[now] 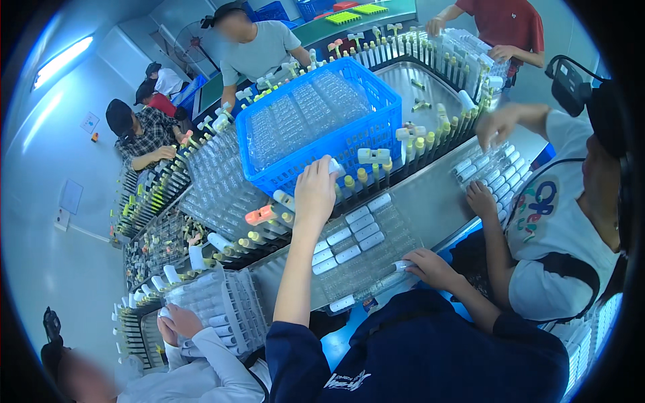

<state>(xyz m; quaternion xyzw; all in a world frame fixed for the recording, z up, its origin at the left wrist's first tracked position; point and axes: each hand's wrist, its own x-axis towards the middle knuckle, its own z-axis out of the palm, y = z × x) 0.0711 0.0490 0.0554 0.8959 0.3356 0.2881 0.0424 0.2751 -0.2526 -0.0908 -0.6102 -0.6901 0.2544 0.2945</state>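
My left hand (316, 191) reaches up to the row of posts beside the blue crate. Its fingers are closed on a small white plastic shell (334, 166) at the top of a post. Lower right, my right hand (432, 270) pinches another white shell (403, 265) at the near right edge of a clear plastic tray (396, 252). Several white oblong shells (348, 254) lie in the tray's left and far pockets, and the pockets toward its right hold none. One more shell (341, 303) sits at the tray's near edge.
A blue crate (322, 178) stacked with clear trays stands beyond the posts. Posts with yellow tips (363, 176) line the metal conveyor; one carries an orange-pink piece (261, 215). Co-workers sit close on both sides, a co-worker's hand (480, 199) at another tray on the right.
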